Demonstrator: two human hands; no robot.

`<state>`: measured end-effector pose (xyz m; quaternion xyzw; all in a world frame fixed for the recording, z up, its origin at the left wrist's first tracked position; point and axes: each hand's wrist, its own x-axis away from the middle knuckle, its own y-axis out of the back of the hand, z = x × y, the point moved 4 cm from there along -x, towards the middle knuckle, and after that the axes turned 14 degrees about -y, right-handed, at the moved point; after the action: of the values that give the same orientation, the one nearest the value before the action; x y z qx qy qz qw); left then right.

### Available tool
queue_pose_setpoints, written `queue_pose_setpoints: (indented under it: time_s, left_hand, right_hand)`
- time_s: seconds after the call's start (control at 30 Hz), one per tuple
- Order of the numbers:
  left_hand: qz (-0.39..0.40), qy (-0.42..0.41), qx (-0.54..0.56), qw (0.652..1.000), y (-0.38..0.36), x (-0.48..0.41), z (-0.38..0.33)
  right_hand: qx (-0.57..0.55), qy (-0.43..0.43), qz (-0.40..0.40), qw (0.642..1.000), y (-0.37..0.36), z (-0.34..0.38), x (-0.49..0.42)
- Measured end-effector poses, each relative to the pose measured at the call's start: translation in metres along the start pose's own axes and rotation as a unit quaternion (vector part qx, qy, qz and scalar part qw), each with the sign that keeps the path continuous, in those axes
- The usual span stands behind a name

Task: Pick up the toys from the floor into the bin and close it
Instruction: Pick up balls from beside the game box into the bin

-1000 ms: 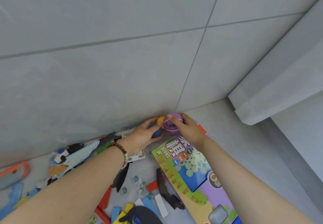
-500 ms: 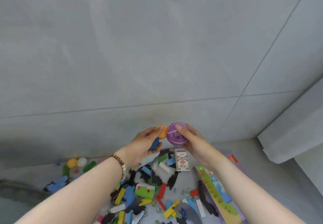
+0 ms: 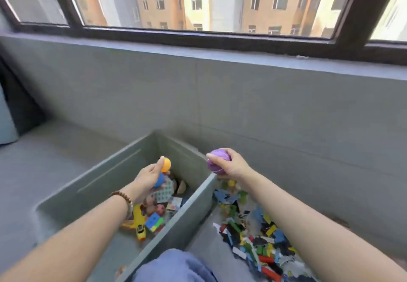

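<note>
Roughly midway: the bin is part-filled, but many toys lie on the floor beside it. The left hand has its fingers clamped on an orange ball and a blue ball over the bin; the right hand grips a purple ball by its rim

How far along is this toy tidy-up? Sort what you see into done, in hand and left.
Done: a multicoloured puzzle cube and other toys lie in the grey plastic bin. In hand: the left hand holds a small orange ball and a blue ball above it; the right hand holds a purple ball by its rim. Left: a heap of colourful pieces on the floor; the bin is open.
</note>
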<state>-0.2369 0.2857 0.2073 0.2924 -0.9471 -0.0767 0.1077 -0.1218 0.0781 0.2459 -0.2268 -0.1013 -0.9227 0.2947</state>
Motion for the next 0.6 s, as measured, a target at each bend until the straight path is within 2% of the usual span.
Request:
queue_pose_setpoints:
  time_s: [0.13,0.3,0.43,0.6]
  left_hand:
    - [-0.073,0.077,0.019,0.994,0.090,0.013,0.076]
    - [-0.132,0.165,0.083,0.974,0.123,0.018,0.146]
    - [-0.140,0.178,0.091,0.970,0.120,0.007,0.183]
    - [-0.145,0.161,0.027,0.976,0.125,-0.006,0.195]
  right_hand:
    - [0.065,-0.017,0.028,0.997,-0.090,-0.009,-0.040]
    - [0.235,-0.108,0.082,0.962,-0.153,-0.049,-0.093]
    - [0.250,-0.137,0.086,0.955,-0.173,-0.079,-0.123]
    - [0.286,-0.124,0.046,0.949,-0.165,-0.091,-0.142]
